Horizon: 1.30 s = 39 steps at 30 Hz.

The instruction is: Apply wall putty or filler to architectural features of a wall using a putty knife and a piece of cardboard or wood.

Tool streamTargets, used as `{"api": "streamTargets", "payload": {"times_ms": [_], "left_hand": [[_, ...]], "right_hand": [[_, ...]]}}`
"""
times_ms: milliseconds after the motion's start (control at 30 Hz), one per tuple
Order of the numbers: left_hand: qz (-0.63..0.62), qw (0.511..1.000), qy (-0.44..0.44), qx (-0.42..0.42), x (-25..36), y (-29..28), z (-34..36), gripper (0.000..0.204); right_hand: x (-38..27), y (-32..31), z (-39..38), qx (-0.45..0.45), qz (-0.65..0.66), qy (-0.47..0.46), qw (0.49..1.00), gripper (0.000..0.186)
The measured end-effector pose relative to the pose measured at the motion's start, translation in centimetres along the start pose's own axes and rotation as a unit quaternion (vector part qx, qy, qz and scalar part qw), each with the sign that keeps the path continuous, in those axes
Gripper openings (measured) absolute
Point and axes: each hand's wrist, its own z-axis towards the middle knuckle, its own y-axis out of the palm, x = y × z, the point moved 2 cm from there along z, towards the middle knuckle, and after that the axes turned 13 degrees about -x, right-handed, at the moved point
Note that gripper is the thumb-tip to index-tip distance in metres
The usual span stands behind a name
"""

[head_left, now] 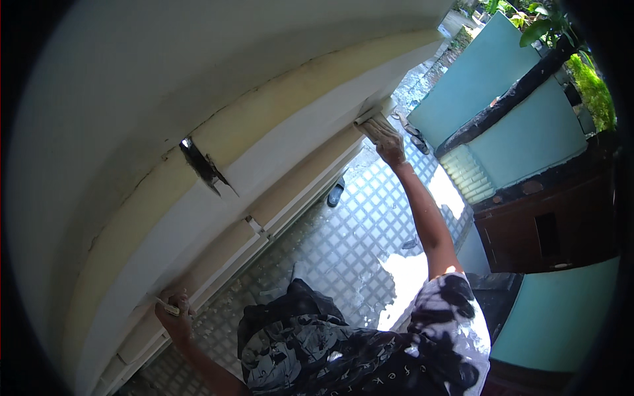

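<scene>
My right hand (385, 137) reaches far along the wall, its fingers pale with dust or paste. They are closed on a pale, flat-edged piece (365, 117) pressed against the wall's white band (284, 145); its exact kind is unclear. At the lower left, my left hand (174, 320) is closed round a small, slim, pale-handled tool (169, 307). That hand is close to the beige moulding (218, 257) under the white band. Between my hands, a dark, ragged slot (201, 166) cuts through the wall's yellow band (244, 132).
A small gap (253, 224) breaks the moulding. Patterned tiles (356, 251) cover the floor below, with a dark sandal (336, 193) near the wall and more footwear (416, 140) farther off. At the right stand turquoise panels (475, 79), a dark beam (508, 96) and a brown wooden piece (515, 237).
</scene>
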Motion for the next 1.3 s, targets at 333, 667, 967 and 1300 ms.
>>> {"api": "streamTargets", "payload": {"times_ms": [333, 667, 967, 1300], "left_hand": [[-0.018, 0.996, 0.052, 0.073, -3.3, -0.5, -0.8, 0.020], [-0.021, 0.992, 0.031, 0.121, -4.7, -0.7, -0.9, 0.023], [0.019, 0.991, 0.081, 0.103, -4.5, -0.9, -0.4, 0.013], [0.038, 0.996, 0.054, 0.064, -2.1, 0.4, -0.3, 0.015]], "right_hand": [[19.2, 6.1, -4.4, -0.254, 0.100, 0.473, 0.838, 0.032], [2.8, 6.6, -7.5, 0.288, 0.353, 0.431, 0.779, 0.041], [-3.0, -0.6, 0.2, -0.002, 0.032, -0.076, 0.997, 0.037], [13.2, 2.5, -7.8, 0.128, 0.138, 0.433, 0.881, 0.034]]}}
